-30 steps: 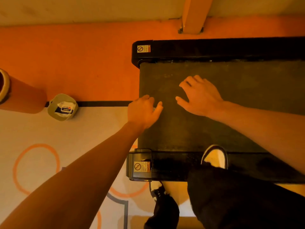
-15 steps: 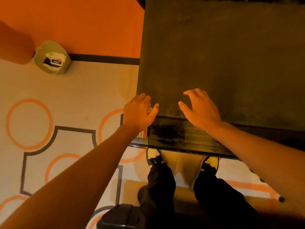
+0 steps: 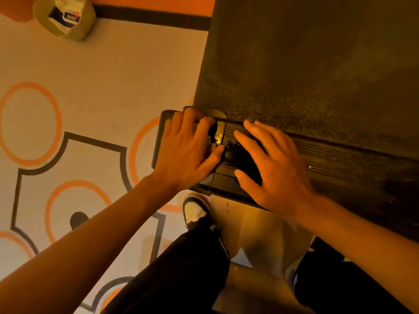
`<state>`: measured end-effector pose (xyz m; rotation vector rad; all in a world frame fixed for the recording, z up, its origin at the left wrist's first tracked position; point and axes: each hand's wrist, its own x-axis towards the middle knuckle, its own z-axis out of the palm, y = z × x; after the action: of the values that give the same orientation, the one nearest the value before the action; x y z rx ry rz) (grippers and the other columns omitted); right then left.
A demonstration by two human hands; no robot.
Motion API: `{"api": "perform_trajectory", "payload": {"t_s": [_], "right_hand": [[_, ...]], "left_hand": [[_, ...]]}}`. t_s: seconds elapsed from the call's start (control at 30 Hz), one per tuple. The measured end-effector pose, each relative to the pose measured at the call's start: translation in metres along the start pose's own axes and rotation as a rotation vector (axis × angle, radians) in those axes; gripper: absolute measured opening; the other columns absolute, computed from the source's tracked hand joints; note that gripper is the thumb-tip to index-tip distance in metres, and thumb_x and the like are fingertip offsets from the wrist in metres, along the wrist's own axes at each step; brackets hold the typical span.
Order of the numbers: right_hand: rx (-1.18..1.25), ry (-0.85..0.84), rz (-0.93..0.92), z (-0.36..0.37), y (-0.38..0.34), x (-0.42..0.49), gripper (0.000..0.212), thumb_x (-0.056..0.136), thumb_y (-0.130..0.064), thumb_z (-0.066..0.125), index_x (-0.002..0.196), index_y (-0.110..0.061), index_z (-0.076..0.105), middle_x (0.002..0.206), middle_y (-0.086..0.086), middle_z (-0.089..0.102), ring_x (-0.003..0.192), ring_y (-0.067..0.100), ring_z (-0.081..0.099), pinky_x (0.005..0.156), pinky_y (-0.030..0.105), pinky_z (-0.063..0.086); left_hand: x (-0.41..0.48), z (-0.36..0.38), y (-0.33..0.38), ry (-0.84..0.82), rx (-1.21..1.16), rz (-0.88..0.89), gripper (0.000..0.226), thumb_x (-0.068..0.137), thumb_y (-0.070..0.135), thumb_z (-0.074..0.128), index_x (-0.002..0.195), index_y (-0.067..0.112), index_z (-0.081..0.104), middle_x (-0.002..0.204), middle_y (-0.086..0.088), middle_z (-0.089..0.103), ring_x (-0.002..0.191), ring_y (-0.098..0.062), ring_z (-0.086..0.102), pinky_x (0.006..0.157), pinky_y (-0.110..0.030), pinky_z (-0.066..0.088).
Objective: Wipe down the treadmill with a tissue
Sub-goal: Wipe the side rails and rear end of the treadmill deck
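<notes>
Presently the left hand (image 3: 188, 150) is laid flat, fingers spread, on the black plastic corner cap (image 3: 163, 128) at the near-left end of the dark, heavy-framed treadmill (image 3: 317, 53); nothing is seen pinched in it. The right hand (image 3: 274, 168) is pressed, fingers straight and apart, on the treadmill's black ribbed end rail (image 3: 351, 164), just beside the cap. No tissue is visible under either palm, so whether one is trapped there can't be told. A pale green tub (image 3: 85, 26) w/ a white-and-blue pack (image 3: 65, 17) in it is seen well apart from the treadmill's left edge, poss. the tissue supply.

Handling, as judged: a tissue would be v. light, soft and easily torn, esp. on the ribs and the dust-speckled grey belt (image 3: 283, 105). It is best folded into a pad and held under flat fingers, not pinched at one edge. The treadmill is judged heavy and rigid, so firm pressure can prob. be taken w/o shifting.
</notes>
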<state>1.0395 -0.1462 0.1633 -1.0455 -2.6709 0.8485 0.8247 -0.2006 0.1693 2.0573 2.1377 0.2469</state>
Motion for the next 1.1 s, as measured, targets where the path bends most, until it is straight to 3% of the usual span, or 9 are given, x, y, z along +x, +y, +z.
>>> {"api": "perform_trajectory", "payload": {"t_s": [0.1,0.17,0.23,0.53,0.77,0.93,1.03,1.1], "right_hand": [[-0.046,-0.008,-0.02,0.002,0.003,0.0,0.07,0.096,-0.051,0.044,0.154,-0.012,0.047,0.162,0.015,0.039,0.15,0.033,0.034,0.12,0.047,0.027],[-0.102,-0.012,-0.031,0.005,0.002,0.001,0.071,0.096,-0.053,0.043,0.154,-0.012,0.047,0.162,0.016,0.038,0.15,0.034,0.034,0.12,0.048,0.027],[-0.151,-0.014,-0.032,0.008,0.001,-0.001,0.074,0.095,-0.057,0.043,0.154,-0.013,0.047,0.164,0.016,0.035,0.151,0.034,0.033,0.121,0.048,0.024],[-0.374,0.003,-0.062,0.02,0.002,-0.002,0.084,0.094,-0.068,0.035,0.156,-0.011,0.043,0.164,0.022,0.034,0.151,0.04,0.032,0.121,0.055,0.025],[-0.393,-0.052,-0.001,0.013,-0.006,-0.005,0.079,0.096,-0.064,0.032,0.157,-0.016,0.042,0.164,0.017,0.035,0.151,0.036,0.032,0.122,0.052,0.028],[-0.407,-0.106,0.04,0.01,-0.008,-0.006,0.083,0.093,-0.067,0.021,0.161,-0.021,0.036,0.168,0.013,0.029,0.154,0.033,0.025,0.124,0.049,0.023],[-0.4,-0.126,0.049,0.006,-0.013,-0.008,0.088,0.091,-0.069,0.011,0.165,-0.024,0.024,0.172,0.01,0.016,0.159,0.031,0.014,0.127,0.045,0.01],[-0.39,-0.12,0.048,0.005,-0.013,-0.006,0.083,0.095,-0.067,0.016,0.165,-0.025,0.019,0.173,0.009,0.011,0.16,0.03,0.009,0.127,0.044,0.007]], "left_hand": [[-0.005,-0.003,-0.007,0.0,0.068,0.052,0.068,0.099,0.057,0.036,0.143,0.007,0.053,0.144,-0.021,0.049,0.129,-0.035,0.044,0.106,-0.047,0.031],[-0.013,-0.003,-0.011,-0.01,0.073,0.075,0.077,0.099,0.057,0.038,0.156,0.005,0.041,0.161,-0.023,0.034,0.151,-0.038,0.03,0.123,-0.052,0.019],[-0.022,-0.001,-0.015,-0.023,0.071,0.076,0.081,0.099,0.057,0.039,0.16,0.004,0.032,0.168,-0.023,0.02,0.158,-0.037,0.015,0.128,-0.052,0.009],[-0.036,0.003,-0.032,-0.168,0.048,0.167,0.088,0.104,0.066,0.021,0.165,0.006,-0.002,0.173,-0.013,-0.006,0.16,-0.025,-0.008,0.13,-0.04,-0.001],[-0.039,-0.003,-0.027,-0.21,0.162,0.166,0.087,0.103,0.069,0.012,0.165,0.011,-0.008,0.171,-0.014,-0.017,0.158,-0.022,-0.02,0.13,-0.042,-0.004],[-0.05,-0.001,-0.009,-0.105,0.067,-0.026,0.09,0.101,0.072,0.011,0.165,0.011,-0.008,0.171,-0.012,-0.02,0.157,-0.022,-0.022,0.129,-0.038,-0.011],[-0.064,0.01,0.007,-0.143,0.002,-0.142,0.098,0.094,0.079,-0.003,0.164,0.011,-0.009,0.171,-0.008,-0.019,0.157,-0.018,-0.023,0.129,-0.039,-0.008],[-0.066,0.013,0.014,-0.155,-0.015,-0.171,0.106,0.088,0.084,-0.008,0.165,0.012,-0.007,0.172,-0.006,-0.016,0.157,-0.017,-0.021,0.129,-0.036,-0.009]]}}
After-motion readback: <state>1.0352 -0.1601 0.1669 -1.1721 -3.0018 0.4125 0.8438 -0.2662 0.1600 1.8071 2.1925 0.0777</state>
